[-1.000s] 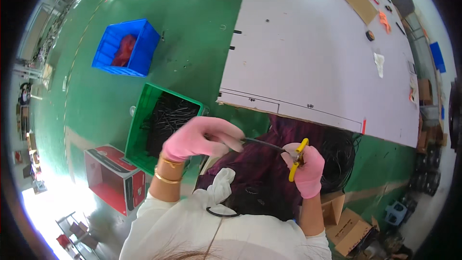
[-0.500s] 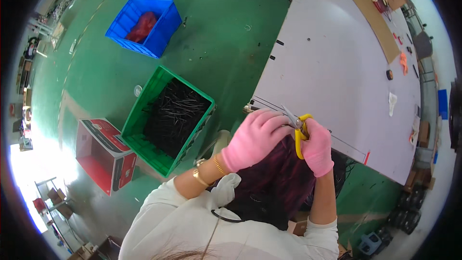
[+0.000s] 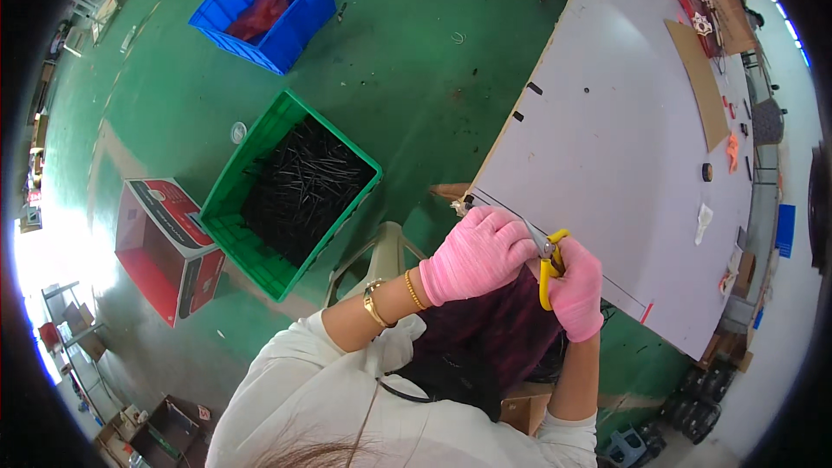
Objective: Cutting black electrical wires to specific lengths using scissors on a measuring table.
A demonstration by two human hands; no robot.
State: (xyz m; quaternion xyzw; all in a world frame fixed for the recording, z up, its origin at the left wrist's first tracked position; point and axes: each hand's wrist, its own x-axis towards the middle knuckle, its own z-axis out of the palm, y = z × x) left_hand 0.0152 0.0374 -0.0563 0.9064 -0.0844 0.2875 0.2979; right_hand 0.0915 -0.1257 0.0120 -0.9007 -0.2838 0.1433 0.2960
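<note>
My right hand (image 3: 576, 290), in a pink glove, grips a pair of scissors (image 3: 545, 286) with yellow handles. The metal blades point up and to the left, toward my left hand (image 3: 475, 260). That hand wears a pink glove too, its fingers curled together right beside the blades. Whatever the left fingers hold, if anything, is hidden. Both hands are over my lap at the near edge of the pale table (image 3: 607, 165). On the floor to the left, a green crate (image 3: 232, 175) holds many thin black pieces.
A blue crate (image 3: 305, 30) with a red bag (image 3: 263, 13) stands farther off. Left of the green crate lies an open red and white carton (image 3: 165, 269). On the table are a cardboard strip (image 3: 700, 82), a tape roll (image 3: 706, 172) and an orange cloth (image 3: 732, 153).
The view has shifted, so the crates and table sit differently in it. My left fingers have come closer over the blades, covering more of them. The scissors stay in my right hand.
</note>
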